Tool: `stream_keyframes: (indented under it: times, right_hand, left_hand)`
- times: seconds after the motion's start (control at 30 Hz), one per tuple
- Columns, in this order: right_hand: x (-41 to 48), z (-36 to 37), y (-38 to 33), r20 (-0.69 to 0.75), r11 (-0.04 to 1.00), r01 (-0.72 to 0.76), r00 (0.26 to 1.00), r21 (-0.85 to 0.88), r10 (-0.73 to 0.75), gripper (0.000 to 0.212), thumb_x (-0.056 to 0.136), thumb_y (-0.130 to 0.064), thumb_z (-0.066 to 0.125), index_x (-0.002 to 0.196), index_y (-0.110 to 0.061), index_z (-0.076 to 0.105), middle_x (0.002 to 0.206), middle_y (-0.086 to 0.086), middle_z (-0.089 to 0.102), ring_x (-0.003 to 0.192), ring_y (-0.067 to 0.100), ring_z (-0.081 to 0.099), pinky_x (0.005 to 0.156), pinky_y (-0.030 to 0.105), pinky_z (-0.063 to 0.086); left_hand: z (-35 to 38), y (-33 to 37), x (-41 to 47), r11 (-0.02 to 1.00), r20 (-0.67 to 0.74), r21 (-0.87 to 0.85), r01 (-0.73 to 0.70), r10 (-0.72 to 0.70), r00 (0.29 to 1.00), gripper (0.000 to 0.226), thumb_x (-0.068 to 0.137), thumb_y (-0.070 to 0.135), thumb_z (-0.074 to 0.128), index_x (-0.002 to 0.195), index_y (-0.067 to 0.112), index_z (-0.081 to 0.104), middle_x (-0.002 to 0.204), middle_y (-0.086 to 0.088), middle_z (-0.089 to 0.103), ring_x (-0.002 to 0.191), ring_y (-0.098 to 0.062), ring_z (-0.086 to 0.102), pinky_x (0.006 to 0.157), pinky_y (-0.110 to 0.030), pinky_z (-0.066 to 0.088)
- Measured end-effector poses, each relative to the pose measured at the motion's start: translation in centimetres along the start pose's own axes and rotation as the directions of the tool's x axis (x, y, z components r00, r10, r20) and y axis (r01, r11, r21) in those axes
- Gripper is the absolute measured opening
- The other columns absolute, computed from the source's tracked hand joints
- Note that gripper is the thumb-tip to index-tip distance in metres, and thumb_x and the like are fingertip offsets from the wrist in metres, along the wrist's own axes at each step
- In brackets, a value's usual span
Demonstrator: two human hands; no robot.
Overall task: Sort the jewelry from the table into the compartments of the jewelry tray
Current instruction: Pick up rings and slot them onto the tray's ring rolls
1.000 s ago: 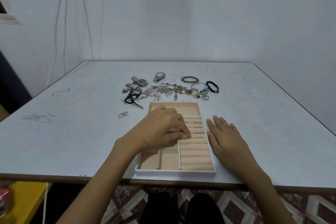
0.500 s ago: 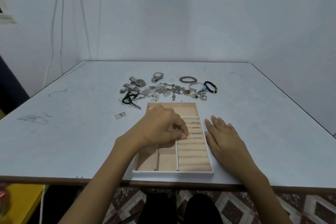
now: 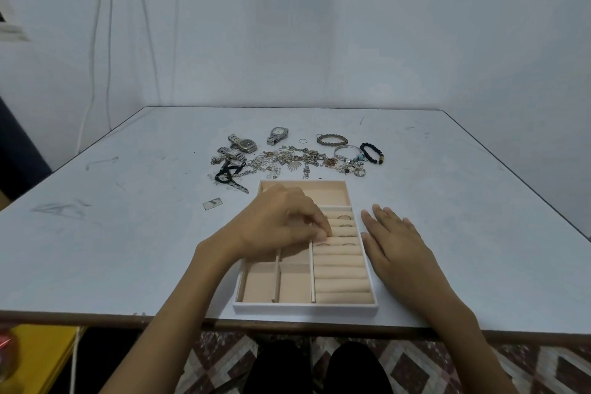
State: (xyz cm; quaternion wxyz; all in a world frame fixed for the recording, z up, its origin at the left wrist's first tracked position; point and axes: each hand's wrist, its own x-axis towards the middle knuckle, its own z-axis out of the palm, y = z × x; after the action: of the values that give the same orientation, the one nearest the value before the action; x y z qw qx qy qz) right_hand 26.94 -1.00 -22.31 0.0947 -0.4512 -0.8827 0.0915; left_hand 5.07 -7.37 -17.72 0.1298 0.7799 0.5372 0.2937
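Covering the upper left part of the ring rolls, the left hand (image 3: 281, 227) hangs over the jewelry tray (image 3: 305, 305) with its fingers curled and their tips pressed together against a roll. Whether they pinch a ring I cannot tell, since the knuckles hide the tips and only a thin glint shows between the fingers. It also blocks the middle compartments on the tray's left.

The right hand (image 3: 396, 243) lies flat on the table (image 3: 128, 233), fingers straight and slightly spread, just beside the tray's right wall. A few rings (image 3: 343, 217) stand tucked in the far rolls, small and hard to count.

Beyond the tray, apart from it, lies the jewelry pile (image 3: 287, 160), a tangle of chains and charms too fine to separate. Clearer pieces ring it:
- a dark-dial watch (image 3: 248, 144)
- a pale-dial watch (image 3: 277, 134)
- a loose thin ring (image 3: 303, 141)
- a brown bead bracelet (image 3: 332, 139)
- a black bead bracelet (image 3: 372, 153)

A small flat scrap (image 3: 212, 203) (what it is I cannot make out) sits left of the tray.

Compared with a second ago, the left fingers are more tightly curled at the same rolls. The right hand and the pile have not moved.
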Motion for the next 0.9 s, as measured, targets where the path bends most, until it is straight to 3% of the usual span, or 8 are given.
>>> stream_keyframes:
  times: [0.17, 0.27, 0.37, 0.47, 0.6, 0.73, 0.9]
  right_hand:
    - [0.2, -1.5, 0.0, -0.008, 1.000, 0.005, 1.000, -0.009, -0.005, 0.050, 0.102, -0.040, 0.031, 0.150, -0.025, 0.029, 0.158, -0.005, 0.023, 0.146, 0.009, 0.016, 0.116, 0.025, 0.012]
    - [1.3, -3.2, 0.2, 0.052, 1.000, 0.019, 0.999, -0.024, -0.017, 0.044, 0.099, -0.040, 0.039, 0.141, -0.028, 0.044, 0.148, -0.006, 0.041, 0.136, 0.012, 0.035, 0.107, 0.029, 0.030]
    - [3.2, -5.3, 0.4, 0.096, 0.998, -0.012, 0.995, 0.057, 0.007, 0.028, 0.095, -0.039, 0.048, 0.116, -0.032, 0.064, 0.119, -0.008, 0.064, 0.109, 0.017, 0.057, 0.088, 0.032, 0.045]
    - [6.0, -6.8, 0.0, 0.070, 0.992, -0.022, 0.997, 0.121, 0.013, 0.019, 0.091, -0.041, 0.055, 0.104, -0.034, 0.067, 0.101, -0.009, 0.066, 0.096, 0.016, 0.062, 0.077, 0.029, 0.042]
    - [12.2, -6.8, -1.5, -0.064, 0.988, 0.007, 0.998, 0.155, 0.003, 0.015, 0.087, -0.029, 0.059, 0.097, -0.027, 0.071, 0.098, -0.004, 0.068, 0.092, 0.020, 0.062, 0.072, 0.028, 0.040]
    - [19.2, -5.3, -3.2, -0.170, 0.994, 0.010, 0.985, 0.106, 0.008, 0.020, 0.086, -0.016, 0.056, 0.099, -0.019, 0.071, 0.100, 0.002, 0.069, 0.090, 0.025, 0.064, 0.069, 0.028, 0.040]
    - [25.8, -2.2, -3.4, -0.110, 0.997, 0.065, 0.991, -0.044, -0.070, 0.031, 0.093, -0.009, 0.050, 0.119, -0.019, 0.063, 0.120, 0.005, 0.063, 0.110, 0.024, 0.056, 0.074, 0.029, 0.040]
  left_hand:
    - [-1.2, -2.8, 0.1, 0.957, -0.304, -0.273, 0.095, -0.180, 0.935, 0.006, 0.079, 0.019, 0.075, 0.086, 0.018, 0.076, 0.082, 0.007, 0.073, 0.083, -0.005, 0.064, 0.076, -0.016, 0.045]
    - [-1.8, -5.7, 0.8, 0.944, -0.427, -0.268, 0.191, -0.294, 0.855, 0.013, 0.080, 0.017, 0.074, 0.081, 0.030, 0.073, 0.079, 0.009, 0.072, 0.075, 0.001, 0.061, 0.067, -0.016, 0.039]
    - [-1.6, -8.5, 1.3, 0.919, -0.500, -0.234, 0.318, -0.394, 0.771, 0.010, 0.082, 0.020, 0.069, 0.081, 0.030, 0.073, 0.077, 0.011, 0.069, 0.078, -0.002, 0.063, 0.071, -0.024, 0.046]
    - [-1.8, -10.3, 1.3, 0.899, -0.492, 0.009, 0.438, -0.378, 0.784, 0.021, 0.083, 0.032, 0.056, 0.094, 0.026, 0.072, 0.090, 0.011, 0.069, 0.092, -0.011, 0.060, 0.079, -0.032, 0.048]
    - [-2.3, -12.1, 1.3, 0.831, -0.530, 0.159, 0.532, -0.383, 0.757, 0.022, 0.088, 0.026, 0.055, 0.105, 0.024, 0.069, 0.107, 0.002, 0.067, 0.108, -0.021, 0.056, 0.090, -0.039, 0.040]
    - [-2.0, -12.3, 1.3, 0.791, -0.542, 0.170, 0.588, -0.423, 0.726, 0.020, 0.086, 0.018, 0.057, 0.099, 0.024, 0.071, 0.090, 0.005, 0.070, 0.101, -0.021, 0.059, 0.090, -0.038, 0.033]
    - [-2.0, -12.6, 1.4, 0.789, -0.557, 0.158, 0.594, -0.425, 0.714, 0.018, 0.085, 0.017, 0.057, 0.095, 0.023, 0.071, 0.089, 0.005, 0.069, 0.100, -0.021, 0.058, 0.089, -0.038, 0.032]
